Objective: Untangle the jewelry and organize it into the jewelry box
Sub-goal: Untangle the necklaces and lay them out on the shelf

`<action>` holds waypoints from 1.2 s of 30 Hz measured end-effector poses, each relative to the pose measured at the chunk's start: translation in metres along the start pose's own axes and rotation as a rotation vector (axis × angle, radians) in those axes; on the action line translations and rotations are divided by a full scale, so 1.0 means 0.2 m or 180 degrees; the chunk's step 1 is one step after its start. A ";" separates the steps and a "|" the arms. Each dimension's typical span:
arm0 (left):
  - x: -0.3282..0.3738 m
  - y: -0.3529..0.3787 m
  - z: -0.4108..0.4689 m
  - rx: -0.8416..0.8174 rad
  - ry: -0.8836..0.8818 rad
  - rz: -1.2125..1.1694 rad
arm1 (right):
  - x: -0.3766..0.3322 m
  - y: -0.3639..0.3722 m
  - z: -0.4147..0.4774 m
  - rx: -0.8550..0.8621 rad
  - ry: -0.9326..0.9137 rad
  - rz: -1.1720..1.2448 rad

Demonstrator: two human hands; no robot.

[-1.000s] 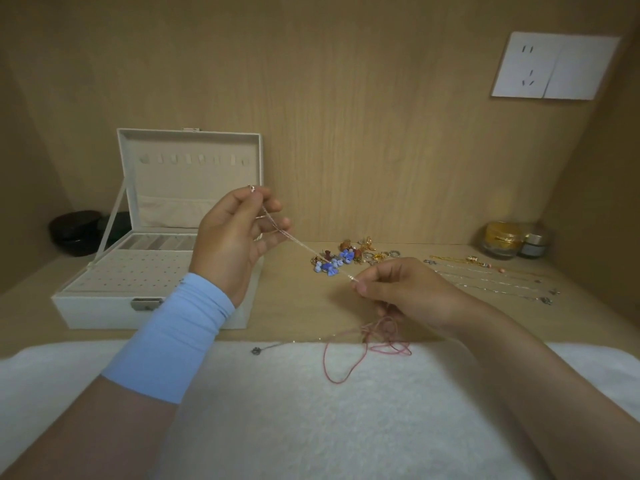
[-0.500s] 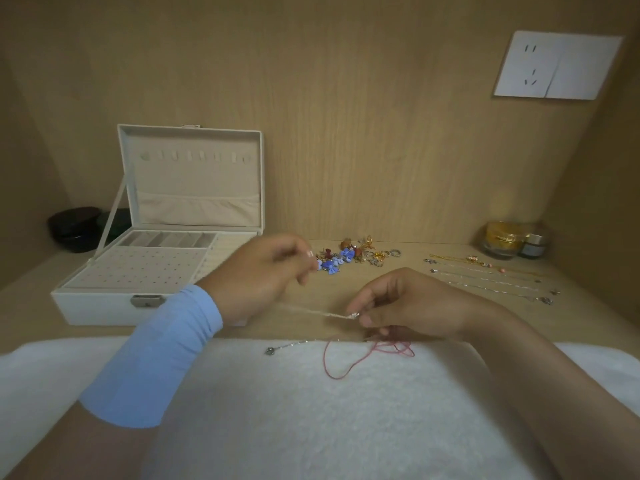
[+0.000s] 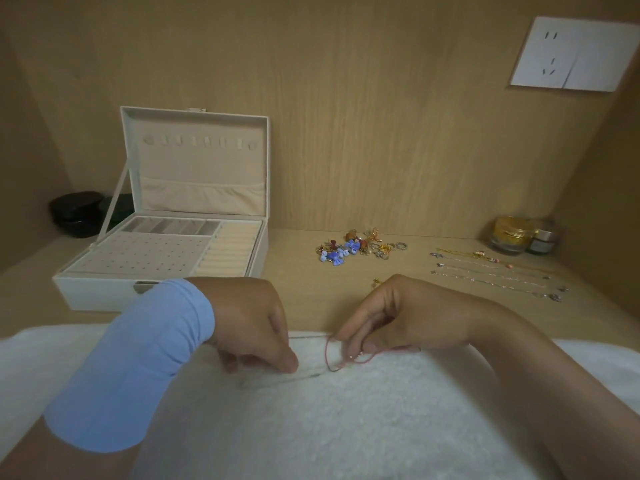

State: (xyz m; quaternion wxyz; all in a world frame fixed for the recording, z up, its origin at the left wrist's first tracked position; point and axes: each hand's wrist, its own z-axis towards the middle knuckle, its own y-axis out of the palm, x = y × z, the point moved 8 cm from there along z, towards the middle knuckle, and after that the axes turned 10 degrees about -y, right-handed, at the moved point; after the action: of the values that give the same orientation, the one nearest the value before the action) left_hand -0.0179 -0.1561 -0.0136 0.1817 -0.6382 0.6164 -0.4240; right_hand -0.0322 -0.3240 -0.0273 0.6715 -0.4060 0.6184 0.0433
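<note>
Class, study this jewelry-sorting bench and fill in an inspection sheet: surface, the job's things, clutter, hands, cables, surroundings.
Surface: wooden shelf, with a white towel across its front.
Job's things: jewelry box open; silver chain and red cord on the towel; earring pile; laid-out chains at the right.
Clutter: jars, black containers.
Hands: left hand pinches the silver chain; right hand pinches the red cord.
Cables: nothing seen.
Surroundings: wood-panel walls, wall socket.

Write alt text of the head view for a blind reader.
A left hand pinches a thin chain and a right hand a red cord on a white towel; an open jewelry box and earrings sit behind.
</note>
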 end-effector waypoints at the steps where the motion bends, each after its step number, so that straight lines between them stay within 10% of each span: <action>1: 0.00 -0.03 0.00 0.0208 0.0006 0.0122 | 0.00 -0.01 0.00 0.0038 -0.0001 -0.0017; 6: 0.11 -0.17 -0.03 0.1442 0.0479 0.0329 | -0.01 -0.03 0.01 0.0205 -0.0014 -0.0259; 10: 0.23 -0.07 0.00 0.1416 0.0980 0.0217 | -0.01 -0.04 0.01 0.0314 0.0046 -0.0347; 20: 0.09 -0.21 0.01 0.2163 0.0427 0.0256 | -0.01 -0.06 -0.01 0.0301 0.0100 -0.1179; 29: 0.25 0.02 0.15 0.0623 0.1243 -0.1444 | -0.05 -0.12 -0.02 0.0851 -0.0242 0.0062; 36: 0.25 0.00 0.12 0.0421 0.1175 -0.1744 | -0.06 -0.16 -0.02 0.1006 -0.0458 0.0272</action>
State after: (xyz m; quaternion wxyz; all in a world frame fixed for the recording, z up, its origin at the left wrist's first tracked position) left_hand -0.0053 -0.2108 -0.0126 -0.0126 -0.6795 0.4156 -0.6046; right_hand -0.0192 -0.3423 -0.0015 0.7670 -0.2647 0.5846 0.0029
